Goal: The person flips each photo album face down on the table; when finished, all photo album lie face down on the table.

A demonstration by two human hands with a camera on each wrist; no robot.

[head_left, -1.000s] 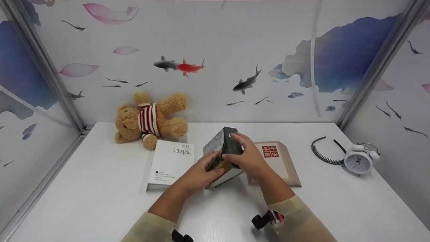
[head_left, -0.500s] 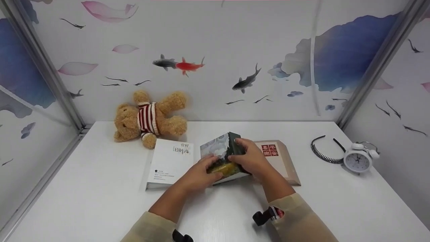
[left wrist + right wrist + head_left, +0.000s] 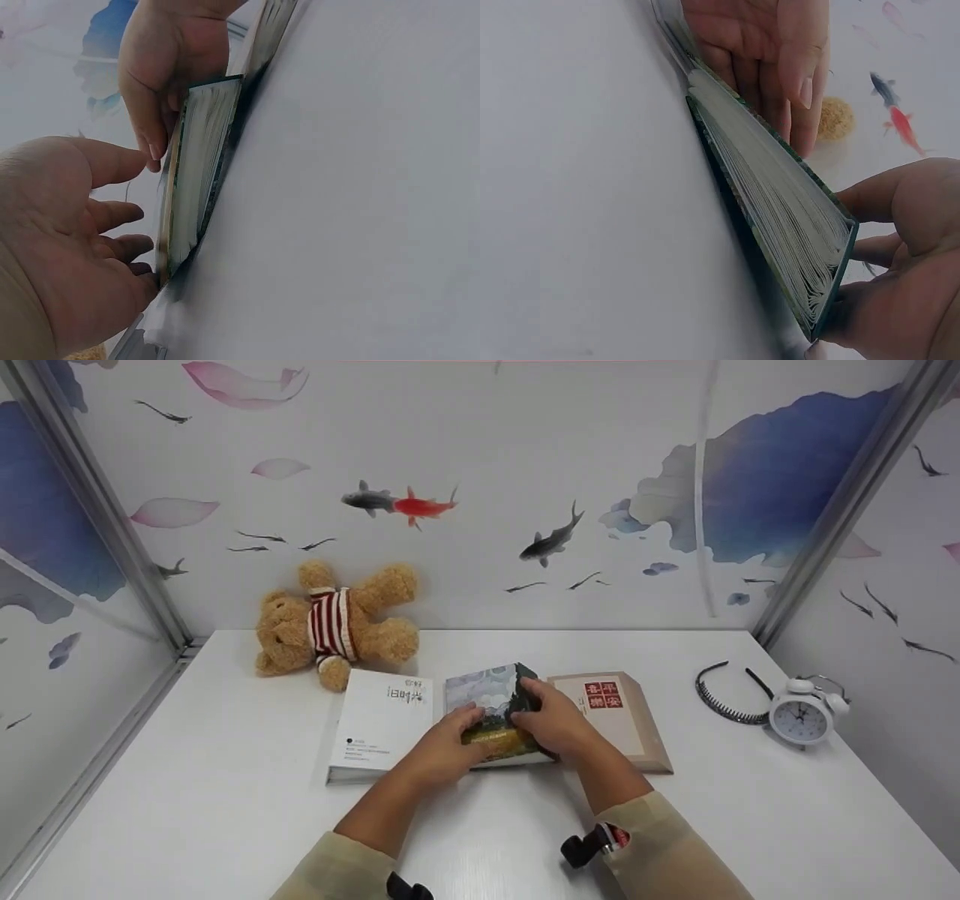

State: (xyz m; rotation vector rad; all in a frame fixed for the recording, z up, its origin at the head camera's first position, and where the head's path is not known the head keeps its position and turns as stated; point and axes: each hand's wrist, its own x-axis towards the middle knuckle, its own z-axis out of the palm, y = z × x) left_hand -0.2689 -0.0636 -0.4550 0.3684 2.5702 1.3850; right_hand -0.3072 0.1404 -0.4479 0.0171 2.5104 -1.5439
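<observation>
Two hands: both are on a thick book with a painted cover of grey sky and yellow field (image 3: pixel 487 684) and a dark green spine, at the centre of the frame.
Left hand (image 3: pixel 448 744): its fingers lie mostly straight and a little apart on the painted cover, pressing or steadying rather than gripping.
Right hand (image 3: pixel 559 720): its fingers hold the spine at the right, one fingertip showing under its lower corner in the right wrist view.
What changed: a second ago the book stood steeper, spine high; now it has tipped lower and its cover faces up more fully.
What that means: the tilting seems well along, though a dark gap under the book suggests it is not yet flat on the glossy white table (image 3: pixel 225 810).
Neighbours: a white hardback with black lettering (image 3: pixel 379 724) lies just left; a beige book with a red square label (image 3: pixel 611 727) lies right, partly hidden by the right hand and arm.
Unmoved: a brown plush bear in a striped shirt (image 3: pixel 330 626), upper left; a white twin-bell alarm clock (image 3: pixel 801 720), right.
</observation>
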